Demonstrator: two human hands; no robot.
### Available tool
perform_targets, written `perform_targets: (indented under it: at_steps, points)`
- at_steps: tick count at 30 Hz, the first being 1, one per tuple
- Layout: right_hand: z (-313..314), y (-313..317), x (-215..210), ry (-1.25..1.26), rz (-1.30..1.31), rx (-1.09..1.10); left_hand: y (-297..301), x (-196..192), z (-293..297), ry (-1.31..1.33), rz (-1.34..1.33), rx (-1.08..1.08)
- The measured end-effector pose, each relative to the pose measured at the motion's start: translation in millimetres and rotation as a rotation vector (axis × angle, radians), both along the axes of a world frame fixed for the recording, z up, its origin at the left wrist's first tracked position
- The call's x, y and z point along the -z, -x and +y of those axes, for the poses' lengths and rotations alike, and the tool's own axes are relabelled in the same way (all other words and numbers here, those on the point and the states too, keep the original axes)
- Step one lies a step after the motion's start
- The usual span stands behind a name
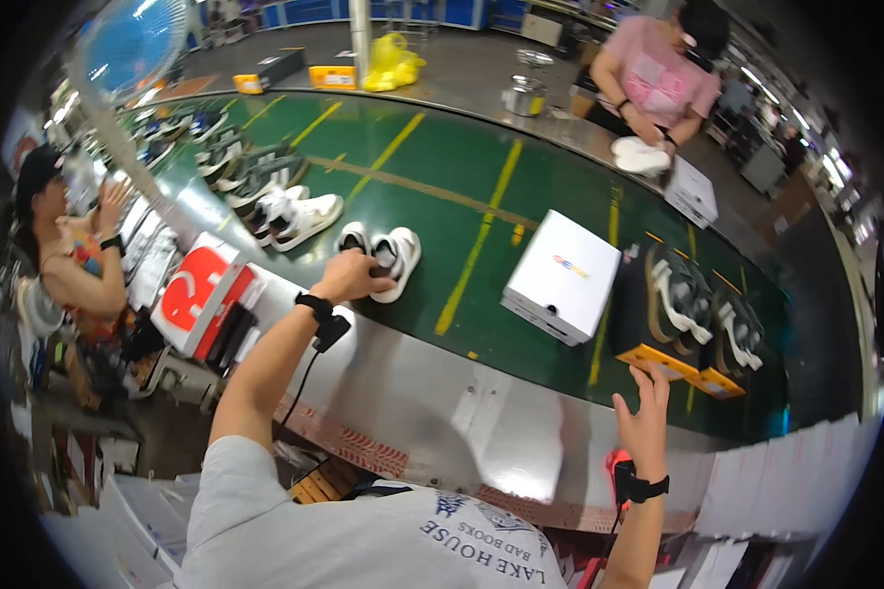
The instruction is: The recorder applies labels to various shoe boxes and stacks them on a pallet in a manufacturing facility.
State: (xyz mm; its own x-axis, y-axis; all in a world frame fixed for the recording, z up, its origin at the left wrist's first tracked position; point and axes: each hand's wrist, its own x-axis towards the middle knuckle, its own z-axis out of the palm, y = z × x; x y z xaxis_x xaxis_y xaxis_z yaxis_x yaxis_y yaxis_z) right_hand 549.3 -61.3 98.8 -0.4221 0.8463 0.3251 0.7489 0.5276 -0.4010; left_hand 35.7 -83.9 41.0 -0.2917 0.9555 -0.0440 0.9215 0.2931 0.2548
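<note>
A pair of white sneakers [400,263] with dark insides stands on the green conveyor belt [432,196]. My left hand [352,277] reaches over the near edge and is closed on the sneakers, its fingertips at their openings. Over the belt's near right edge, my right hand [646,407] holds nothing, with its fingers apart. Its fingertips are at the orange end of a black shoe box [658,361]; whether they touch it I cannot tell. Dark sneakers with pale soles [680,299] lie on top of that box. Between my hands, farther in, sits a closed white shoe box [565,275].
More sneakers [306,218] line the belt at the left. A red and white shoe box [201,294] stands beside a seated co-worker [74,236]. Across the belt, another person [653,74] handles a white shoe [640,155]. A blue fan [133,44] stands at far left.
</note>
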Motion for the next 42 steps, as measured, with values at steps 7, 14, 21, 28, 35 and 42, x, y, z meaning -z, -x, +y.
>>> perform_targets:
  at_steps: [7, 14, 21, 28, 35, 42]
  points:
    - [-35, -95, -57, -0.137, 0.113, 0.359, -105, -77, 64, -0.35, -0.301, 0.243]
    - [-86, -198, -135, -0.522, 0.197, 0.735, -206, -47, 130, -0.663, -0.037, 0.654]
    - [-111, -312, -212, -1.056, -0.015, 1.152, -238, -9, 133, -0.637, -0.124, 0.631]
    - [-114, -393, -241, -1.075, -0.025, 1.501, -195, 26, 122, -0.703, -0.323, 0.547]
    - [-105, -349, -248, -0.844, 0.527, 1.05, -198, 95, 142, -0.436, -0.483, 0.447]
    - [-114, -312, -257, -0.74, -0.307, 1.011, -237, 94, 146, -0.414, -0.513, 0.391]
